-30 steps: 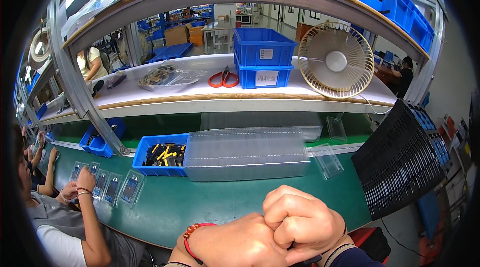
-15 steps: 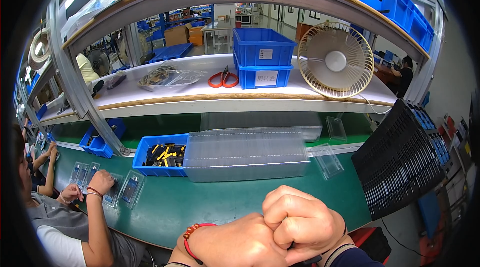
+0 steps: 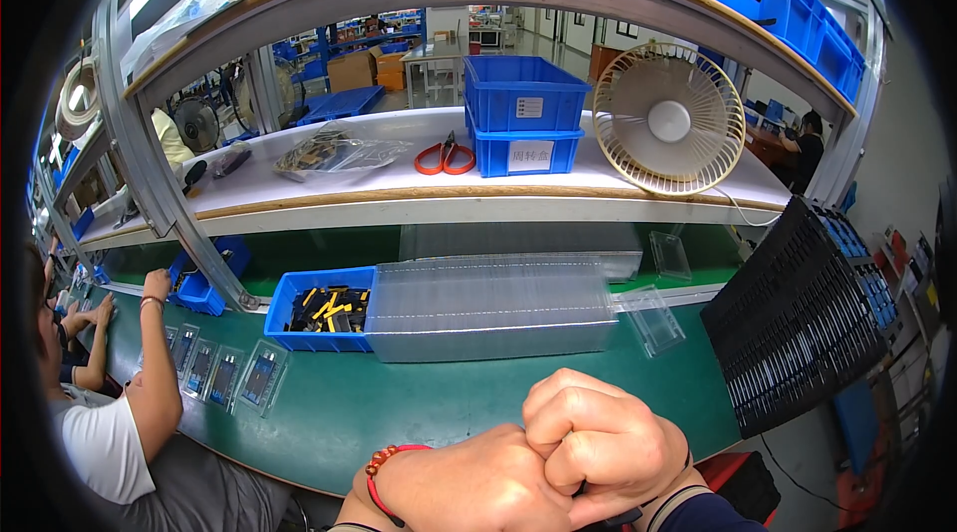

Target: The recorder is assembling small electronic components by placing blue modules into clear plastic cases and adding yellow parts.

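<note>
My left hand (image 3: 483, 482) lies with its back up at the near edge of the green bench, a red beaded bracelet on its wrist. Against it rests my right hand (image 3: 603, 437), curled into a fist whose knuckles face up. It covers most of the left fingers, so their pose is hidden. No object shows in either hand. Beyond them stands a long stack of clear plastic trays (image 3: 488, 318). A blue bin (image 3: 319, 340) of black and yellow pieces touches its left end. One loose clear tray (image 3: 653, 323) leans at the stack's right end.
At the left, a co-worker's arm (image 3: 158, 362) reaches over the bench near clear trays (image 3: 261, 379) holding dark parts. A black slotted rack (image 3: 788, 333) stands at the right. On the shelf above are red-handled scissors (image 3: 446, 158), stacked blue bins (image 3: 525, 108) and a fan (image 3: 670, 120).
The co-worker's arm has moved from the clear trays up to the blue bins farther back, leaving the trays uncovered. My own hands have stayed still.
</note>
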Demonstrator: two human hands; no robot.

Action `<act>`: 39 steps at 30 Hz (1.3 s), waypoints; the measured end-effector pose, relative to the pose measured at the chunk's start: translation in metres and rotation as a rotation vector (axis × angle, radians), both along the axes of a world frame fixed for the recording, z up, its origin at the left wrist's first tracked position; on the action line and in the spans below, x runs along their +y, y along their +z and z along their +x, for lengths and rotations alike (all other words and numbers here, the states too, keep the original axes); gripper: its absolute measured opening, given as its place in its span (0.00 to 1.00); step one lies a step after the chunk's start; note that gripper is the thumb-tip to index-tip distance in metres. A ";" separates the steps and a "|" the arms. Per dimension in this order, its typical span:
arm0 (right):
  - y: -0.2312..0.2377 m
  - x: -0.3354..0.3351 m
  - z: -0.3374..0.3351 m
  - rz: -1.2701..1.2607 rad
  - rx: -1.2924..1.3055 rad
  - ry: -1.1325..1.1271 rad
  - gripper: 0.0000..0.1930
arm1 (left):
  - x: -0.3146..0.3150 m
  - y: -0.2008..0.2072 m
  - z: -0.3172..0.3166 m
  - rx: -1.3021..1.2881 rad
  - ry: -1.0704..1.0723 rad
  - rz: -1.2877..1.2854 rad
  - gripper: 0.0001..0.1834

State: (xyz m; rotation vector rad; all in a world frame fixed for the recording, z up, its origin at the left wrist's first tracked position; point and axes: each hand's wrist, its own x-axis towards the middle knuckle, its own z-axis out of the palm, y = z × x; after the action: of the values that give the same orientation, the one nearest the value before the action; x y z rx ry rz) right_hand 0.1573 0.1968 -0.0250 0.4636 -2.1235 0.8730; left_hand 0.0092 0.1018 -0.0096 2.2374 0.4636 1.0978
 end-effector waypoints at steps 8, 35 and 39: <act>-0.001 0.000 0.001 -0.002 -0.002 0.006 0.18 | 0.003 -0.001 0.001 -0.029 -0.035 0.017 0.25; -0.002 0.008 -0.001 0.017 0.002 0.082 0.18 | 0.004 -0.001 0.001 -0.037 -0.042 0.024 0.26; -0.002 0.004 0.000 0.003 0.000 0.050 0.17 | 0.005 -0.001 0.001 -0.050 -0.034 0.028 0.26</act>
State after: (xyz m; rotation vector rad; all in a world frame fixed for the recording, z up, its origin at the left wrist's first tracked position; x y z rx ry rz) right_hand 0.1572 0.2012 -0.0274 0.5202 -2.1218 0.8974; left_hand 0.0103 0.1063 -0.0101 2.2287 0.3907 1.1461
